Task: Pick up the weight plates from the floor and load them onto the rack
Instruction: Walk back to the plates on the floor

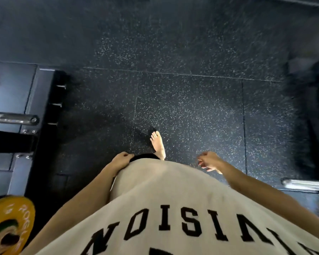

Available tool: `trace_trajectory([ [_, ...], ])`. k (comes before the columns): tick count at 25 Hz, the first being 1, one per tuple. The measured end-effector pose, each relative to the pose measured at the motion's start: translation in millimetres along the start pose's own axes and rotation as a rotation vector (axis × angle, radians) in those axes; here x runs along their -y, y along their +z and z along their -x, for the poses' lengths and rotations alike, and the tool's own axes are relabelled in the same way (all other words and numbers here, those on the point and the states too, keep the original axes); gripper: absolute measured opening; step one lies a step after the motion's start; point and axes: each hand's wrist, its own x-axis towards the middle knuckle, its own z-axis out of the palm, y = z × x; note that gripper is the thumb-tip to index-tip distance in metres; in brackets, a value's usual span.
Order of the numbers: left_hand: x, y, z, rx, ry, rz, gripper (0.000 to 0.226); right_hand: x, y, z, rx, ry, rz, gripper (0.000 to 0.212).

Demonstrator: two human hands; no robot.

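A: Dark speckled rubber floor (173,52) right across the gym here, tile seams running through it, and nothing lying on the open stretch ahead.

B: So where are the plates? I've got one yellow weight plate (9,225) down at the lower left, with a green centre around its hole. It sits just beside the black rack (17,100), though whether it's hung on a peg or leaning, I can't tell from up here.

A: And the rack shows a bare steel peg (15,118) sticking out, nothing on it. That looks like the spot for loading.

B: Hands, then. The left hand (121,161) is curled at the hem of the beige shirt (173,199), fingers pinching the fabric. The right hand (209,161) hangs loose out to the side, fingers softly bent, carrying nothing.

A: So no plate in hand. One bare foot (157,144) is planted forward. My read: this is between loads, walking off to find the next one.

B: That bare foot is my worry. A plate slipping from a one-handed grab lands right on those toes.

A: There's another metal bar (306,183) low on the right, close to the right arm. Swing round carrying a plate and you could clip it, or catch a shin on that peg.
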Motion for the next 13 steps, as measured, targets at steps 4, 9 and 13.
trace_trajectory([
  [4, -90.9, -77.4, -53.4, 0.002, 0.062, -0.102, 0.029, 92.8, -68.8, -32.1, -0.091, -0.002, -0.070, 0.017],
  [9, -180.0, -161.9, -108.9, -0.020, 0.075, -0.074, 0.027, 216.2, -125.9, -77.7, -0.130, -0.071, -0.222, 0.010],
  [13, -228.8, -208.4, -155.3, -0.019, 0.017, -0.019, 0.024, 311.2, -152.9, -132.9, -0.103, -0.092, -0.054, 0.020],
])
